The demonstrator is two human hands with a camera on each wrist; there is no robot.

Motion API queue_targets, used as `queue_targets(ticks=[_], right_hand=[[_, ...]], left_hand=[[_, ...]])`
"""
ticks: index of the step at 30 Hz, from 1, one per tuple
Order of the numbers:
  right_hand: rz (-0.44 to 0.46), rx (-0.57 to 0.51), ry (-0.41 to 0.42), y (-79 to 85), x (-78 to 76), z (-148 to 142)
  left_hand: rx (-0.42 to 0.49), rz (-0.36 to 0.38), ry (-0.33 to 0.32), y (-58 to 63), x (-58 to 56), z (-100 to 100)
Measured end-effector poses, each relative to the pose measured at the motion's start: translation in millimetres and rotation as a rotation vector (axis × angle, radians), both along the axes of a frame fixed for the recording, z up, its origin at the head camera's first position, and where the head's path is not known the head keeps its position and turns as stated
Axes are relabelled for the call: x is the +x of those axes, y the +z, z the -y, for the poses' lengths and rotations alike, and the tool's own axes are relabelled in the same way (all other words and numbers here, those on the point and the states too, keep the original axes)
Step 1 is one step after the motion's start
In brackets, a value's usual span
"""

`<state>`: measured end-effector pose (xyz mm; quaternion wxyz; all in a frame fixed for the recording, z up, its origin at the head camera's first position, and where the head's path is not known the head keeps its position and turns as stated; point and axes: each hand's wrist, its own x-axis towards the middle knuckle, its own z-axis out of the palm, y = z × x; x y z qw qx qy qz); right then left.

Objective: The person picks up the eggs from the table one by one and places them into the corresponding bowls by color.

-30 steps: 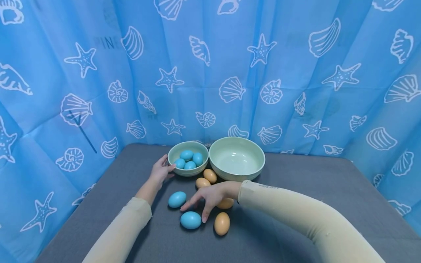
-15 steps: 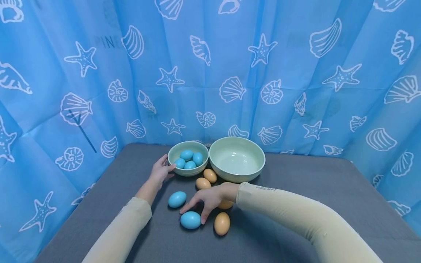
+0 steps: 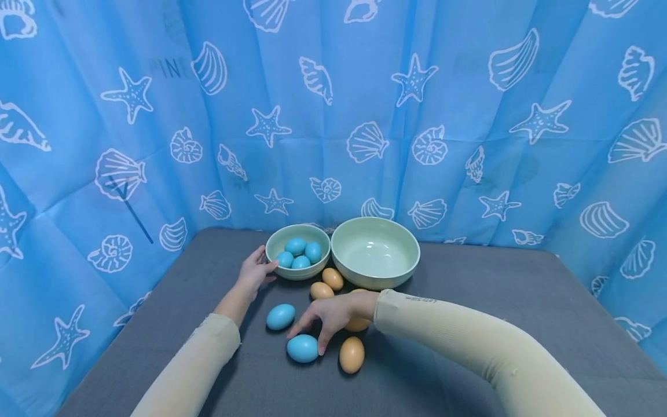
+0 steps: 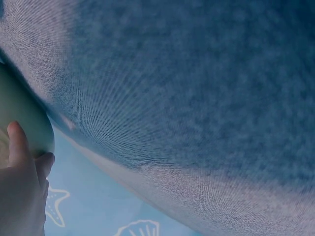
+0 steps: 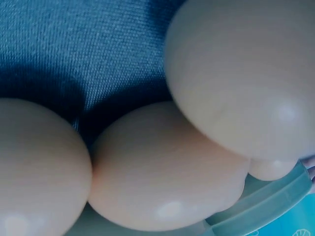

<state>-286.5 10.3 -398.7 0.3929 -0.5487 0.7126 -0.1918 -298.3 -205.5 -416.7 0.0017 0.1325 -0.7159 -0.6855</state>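
Note:
My right hand (image 3: 333, 315) reaches down over the table, its thumb and fingertips pinching a blue egg (image 3: 303, 349) from both sides. A second blue egg (image 3: 281, 317) lies just beyond those fingertips. On the left, my left hand (image 3: 253, 272) holds the side of a small pale green bowl (image 3: 299, 273), thumb at its rim. That thumb (image 4: 18, 142) also lies against the bowl's wall (image 4: 24, 110) in the left wrist view. Several blue eggs (image 3: 296, 247) sit inside the bowl. The egg held by the right hand does not show in the right wrist view.
A larger green bowl (image 3: 375, 255) stands right of the small one, with nothing in it. Tan eggs lie in front: one by the bowls (image 3: 333, 279), another beside it (image 3: 321, 291), one near the right thumb (image 3: 351, 355), others partly under the right wrist. A shell-patterned curtain (image 3: 333, 116) hangs behind.
The right hand's fingertips have closed in from above onto the near blue egg, which has shifted very slightly right. The left hand and both bowls have stayed in place.

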Motion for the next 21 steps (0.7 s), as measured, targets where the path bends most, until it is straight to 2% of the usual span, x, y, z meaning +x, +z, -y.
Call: queue_targets(ticks=[6,13,21], right_hand=[[0.055,-0.033,-0.034,5.3,-1.4,-5],[0.123,0.008,-0.099,14.3,-2.3,-11],[0.127,0.016,-0.176,25.0,-3.4,-16]], left_hand=[[-0.007,0.002,-0.002,-0.9,0.5,1],[-0.001,0.004,0.000,1.1,0.1,0],[-0.004,0.007,0.001,2.2,1.7,-1]])
